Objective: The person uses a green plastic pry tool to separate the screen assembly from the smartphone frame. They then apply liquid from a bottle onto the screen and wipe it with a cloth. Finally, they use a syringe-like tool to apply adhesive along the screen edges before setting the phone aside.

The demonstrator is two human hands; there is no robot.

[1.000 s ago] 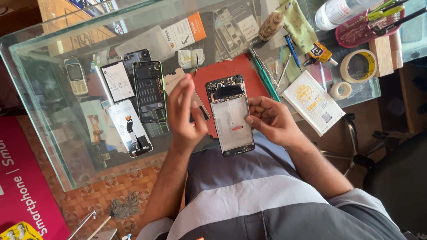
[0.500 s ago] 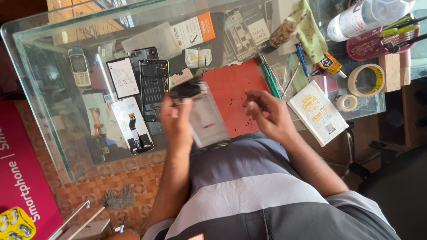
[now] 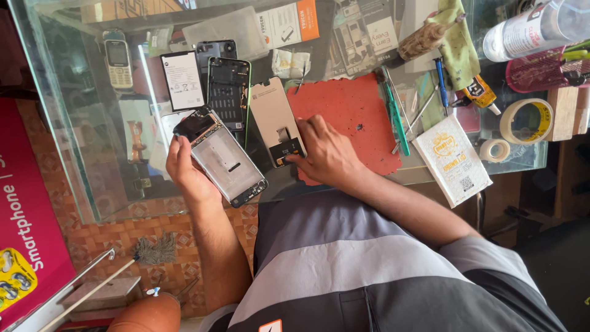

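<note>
Holding an opened phone frame by its long edge, the left hand has fingers curled round the near side and thumb across the back, so the grip is closed on it. The frame is a dark chassis with a pale metal plate over most of it, a small slot near its middle, and exposed black parts at the far end; it sits tilted, just left of the red mat.

The right hand rests on the near-left corner of the red mat, fingertips pressed down on the lower end of a detached display panel. That panel lies back-side up, beige, with a small black and orange connector piece at its near end, touching the mat's left edge.

Left of the red mat, beyond the panel, lie a second stripped phone body with a green rim, another dark back cover just beyond it, a white battery, and a small keypad phone farthest left. Right of the mat are a green-handled tool, a blue pen, a white printed packet, a glue tube, and two tape rolls. All of it rests on a glass table.

Counted: two hands, two stripped bodies, one display panel, one battery, one keypad phone, two tape rolls.
</note>
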